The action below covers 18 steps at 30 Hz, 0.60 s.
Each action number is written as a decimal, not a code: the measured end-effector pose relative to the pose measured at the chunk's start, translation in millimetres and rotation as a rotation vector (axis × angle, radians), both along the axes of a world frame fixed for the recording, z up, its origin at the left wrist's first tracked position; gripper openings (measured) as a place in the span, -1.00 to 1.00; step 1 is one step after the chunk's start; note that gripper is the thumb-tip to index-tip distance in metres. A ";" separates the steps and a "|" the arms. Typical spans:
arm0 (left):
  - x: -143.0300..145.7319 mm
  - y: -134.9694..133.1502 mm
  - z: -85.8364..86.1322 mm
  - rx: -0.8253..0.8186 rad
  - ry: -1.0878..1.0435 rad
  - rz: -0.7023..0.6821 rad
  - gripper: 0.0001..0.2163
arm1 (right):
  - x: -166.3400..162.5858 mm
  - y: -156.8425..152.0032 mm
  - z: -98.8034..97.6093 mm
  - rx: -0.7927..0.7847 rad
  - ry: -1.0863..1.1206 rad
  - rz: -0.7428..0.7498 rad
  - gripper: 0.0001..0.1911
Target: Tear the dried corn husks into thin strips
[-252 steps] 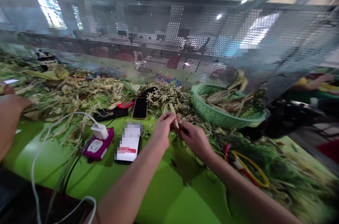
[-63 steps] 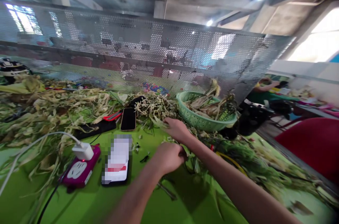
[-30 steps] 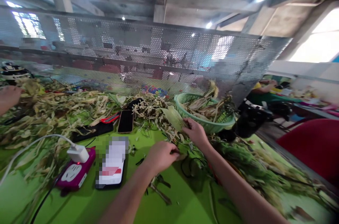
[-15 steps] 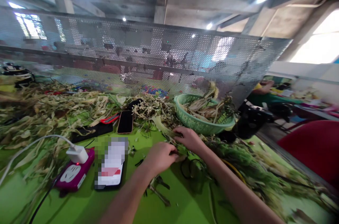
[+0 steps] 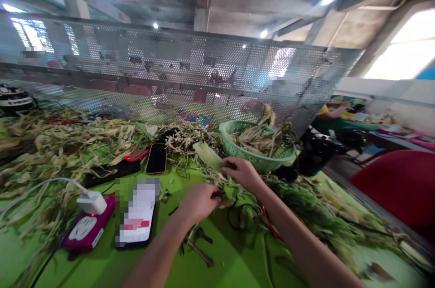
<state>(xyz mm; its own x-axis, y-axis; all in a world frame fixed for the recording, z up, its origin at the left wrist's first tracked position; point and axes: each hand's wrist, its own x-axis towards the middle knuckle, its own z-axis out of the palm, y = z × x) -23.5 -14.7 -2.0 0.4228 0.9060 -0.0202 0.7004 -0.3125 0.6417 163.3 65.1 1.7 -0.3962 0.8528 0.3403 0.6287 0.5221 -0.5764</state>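
My left hand [image 5: 199, 199] is curled closed on the green table [image 5: 231, 261], pinching a stalk end near the middle. Just beyond it, my right hand [image 5: 243, 172] grips a pale green husk leaf [image 5: 209, 154] that sticks up and to the left. Both hands sit at the near edge of a heap of dried husks and stalks [image 5: 190, 136]. A green plastic basket [image 5: 238, 145] full of husks stands right behind my right hand.
A lit phone [image 5: 136, 213], a purple power strip with a white charger [image 5: 86, 226] and a dark phone [image 5: 156, 158] lie left of my hands. Scissors [image 5: 197, 242] lie near my left wrist. A perforated metal screen [image 5: 176, 75] closes the back. A red seat [image 5: 397, 183] and another person [image 5: 335, 115] are at right.
My right hand reached into the husk heap, lifted a pale leaf, dipped down beside my left hand, and now holds the leaf up again. My left hand stayed put.
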 end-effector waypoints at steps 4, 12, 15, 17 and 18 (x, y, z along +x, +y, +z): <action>0.3 0.7 -2.9 0.022 -0.017 0.000 -0.74 | 2.7 1.9 2.0 0.031 0.109 -0.054 -0.78; 0.0 1.5 -0.7 -0.012 -0.018 0.040 -0.75 | -16.6 4.5 20.4 0.275 0.027 -0.215 -0.68; -2.0 3.6 -2.3 -0.015 -0.070 0.065 -0.74 | -12.9 13.7 47.5 0.315 -0.142 -0.210 -0.62; -3.1 4.1 -2.6 -0.009 -0.094 0.077 -0.74 | 3.4 26.3 67.8 0.337 -0.221 -0.324 -0.63; -3.5 3.8 -2.2 0.000 -0.102 0.075 -0.74 | 15.3 34.1 76.6 0.307 -0.286 -0.416 -0.65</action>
<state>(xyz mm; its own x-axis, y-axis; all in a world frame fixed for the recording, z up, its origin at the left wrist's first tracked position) -27.0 -10.9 -4.1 0.3540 0.9350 0.0192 0.6528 -0.2618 0.7109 178.6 99.2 78.2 -0.1622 0.8357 0.5247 0.9244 0.3147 -0.2155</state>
